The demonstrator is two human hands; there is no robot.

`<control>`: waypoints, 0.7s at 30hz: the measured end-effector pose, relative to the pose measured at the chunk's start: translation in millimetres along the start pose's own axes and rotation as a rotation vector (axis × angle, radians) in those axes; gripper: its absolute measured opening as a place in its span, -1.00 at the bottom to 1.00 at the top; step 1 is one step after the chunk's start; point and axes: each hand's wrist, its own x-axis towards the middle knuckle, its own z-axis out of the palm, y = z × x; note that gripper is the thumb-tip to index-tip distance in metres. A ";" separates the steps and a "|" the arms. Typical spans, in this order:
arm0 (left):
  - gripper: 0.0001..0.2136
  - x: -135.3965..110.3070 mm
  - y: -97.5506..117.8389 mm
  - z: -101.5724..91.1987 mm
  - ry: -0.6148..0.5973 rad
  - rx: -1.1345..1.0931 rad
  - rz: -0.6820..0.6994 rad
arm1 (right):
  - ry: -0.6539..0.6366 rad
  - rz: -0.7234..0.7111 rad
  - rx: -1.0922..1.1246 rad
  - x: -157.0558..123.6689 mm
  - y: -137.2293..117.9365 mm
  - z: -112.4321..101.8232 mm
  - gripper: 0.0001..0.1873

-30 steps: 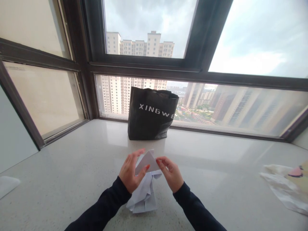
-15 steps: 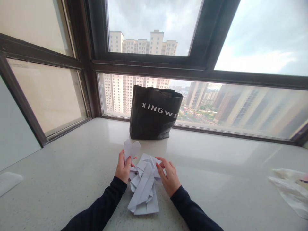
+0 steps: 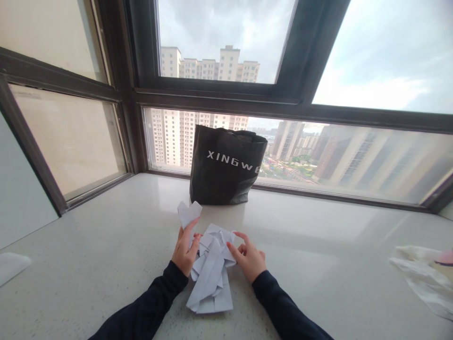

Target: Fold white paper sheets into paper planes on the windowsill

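Observation:
A pile of folded white paper pieces (image 3: 211,278) lies on the pale stone sill (image 3: 106,264) in front of me. My left hand (image 3: 184,252) pinches a small folded paper piece (image 3: 188,212) that sticks up above its fingers. My right hand (image 3: 249,259) rests at the pile's upper right, thumb and fingers closed on the edge of the top paper. Both arms wear dark sleeves.
A black bag (image 3: 226,165) with white lettering stands behind the pile against the window. A crumpled plastic wrapper (image 3: 423,278) lies at the right edge. A pale flat object (image 3: 12,265) sits at the far left. Dark window frames border the sill.
A second ago both hands held one folded triangle above the pile. My left hand then took a small piece off to the left, and my right hand came down onto the pile.

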 end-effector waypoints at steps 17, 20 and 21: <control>-0.70 0.4 0.5 1.7 0.083 0.121 0.144 | 0.344 -0.332 0.413 5.6 -3.6 -14.2 -0.64; -0.70 -1.7 4.6 2.4 0.103 -0.076 0.166 | 0.530 -0.450 0.346 3.2 -8.3 -21.4 -0.72; -0.70 -2.7 4.9 3.8 0.069 -0.130 0.155 | 0.576 -0.510 0.310 0.7 -11.5 -24.0 -0.71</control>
